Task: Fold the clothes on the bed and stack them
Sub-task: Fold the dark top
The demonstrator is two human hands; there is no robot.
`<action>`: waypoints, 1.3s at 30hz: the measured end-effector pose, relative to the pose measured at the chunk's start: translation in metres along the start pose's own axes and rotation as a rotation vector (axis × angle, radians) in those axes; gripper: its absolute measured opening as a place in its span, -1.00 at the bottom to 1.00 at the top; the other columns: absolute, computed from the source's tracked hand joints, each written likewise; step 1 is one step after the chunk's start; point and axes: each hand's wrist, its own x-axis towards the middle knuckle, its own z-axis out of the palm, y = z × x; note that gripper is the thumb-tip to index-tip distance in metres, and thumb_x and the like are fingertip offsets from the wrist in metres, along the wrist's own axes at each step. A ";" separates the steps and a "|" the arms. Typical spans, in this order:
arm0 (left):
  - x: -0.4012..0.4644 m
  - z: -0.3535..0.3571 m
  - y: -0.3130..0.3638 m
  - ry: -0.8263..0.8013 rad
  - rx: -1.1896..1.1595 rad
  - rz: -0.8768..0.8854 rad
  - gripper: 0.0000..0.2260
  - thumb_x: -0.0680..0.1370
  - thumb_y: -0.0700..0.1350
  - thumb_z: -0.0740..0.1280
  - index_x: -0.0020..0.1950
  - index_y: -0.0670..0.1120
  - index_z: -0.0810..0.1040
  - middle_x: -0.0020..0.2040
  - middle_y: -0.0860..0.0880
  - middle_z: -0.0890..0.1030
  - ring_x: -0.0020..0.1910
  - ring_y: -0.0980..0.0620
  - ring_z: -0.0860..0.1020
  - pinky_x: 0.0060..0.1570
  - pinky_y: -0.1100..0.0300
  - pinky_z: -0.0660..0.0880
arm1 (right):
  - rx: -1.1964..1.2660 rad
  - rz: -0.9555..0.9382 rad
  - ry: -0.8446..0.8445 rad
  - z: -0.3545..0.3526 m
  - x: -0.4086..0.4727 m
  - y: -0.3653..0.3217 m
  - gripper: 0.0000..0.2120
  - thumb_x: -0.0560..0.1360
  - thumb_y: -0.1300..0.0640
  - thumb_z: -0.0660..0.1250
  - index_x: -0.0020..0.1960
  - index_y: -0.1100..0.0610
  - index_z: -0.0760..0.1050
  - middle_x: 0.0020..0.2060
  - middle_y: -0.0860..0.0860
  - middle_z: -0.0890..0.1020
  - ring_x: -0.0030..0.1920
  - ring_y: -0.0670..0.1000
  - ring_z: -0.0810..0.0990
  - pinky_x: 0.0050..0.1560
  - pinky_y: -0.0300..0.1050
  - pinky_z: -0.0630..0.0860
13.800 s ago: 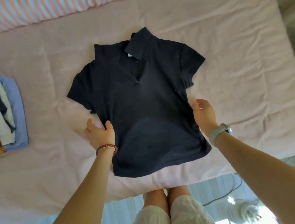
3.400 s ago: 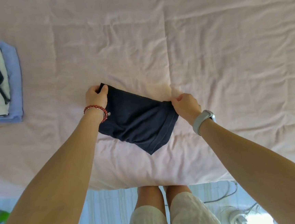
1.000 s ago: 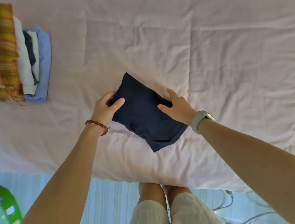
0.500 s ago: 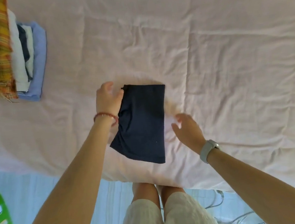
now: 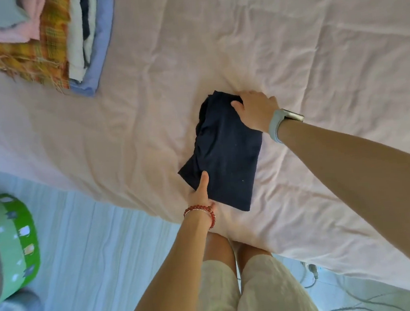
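With your left hand (image 5: 200,193) pinching the near corner of the folded shirt (image 5: 223,151) and your right (image 5: 254,111) gripping its far end on the bed (image 5: 314,54), lifting unevenly could spill the loose left-side folds (already bunched) before the stack (image 5: 48,42).

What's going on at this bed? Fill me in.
A person stands at the edge of the pink bed folding laundry. A dark navy shirt lies folded into a small rectangle on the sheet. The left hand grips its near end, thumb on top, and the right hand grips its far end. A stack of folded clothes sits apart at the far left of the bed; the shirt has not yet joined it.
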 end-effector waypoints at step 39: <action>-0.054 -0.232 0.563 0.231 0.514 1.211 -0.65 0.55 0.00 0.28 0.25 -0.17 0.47 0.18 -0.16 0.54 0.15 -0.16 0.49 0.13 0.04 0.41 | 1.135 0.136 0.422 -0.153 0.066 -0.411 -0.87 0.60 0.09 0.15 0.08 0.11 0.39 -0.21 -0.06 0.47 -0.09 0.04 0.47 -0.03 -0.06 0.46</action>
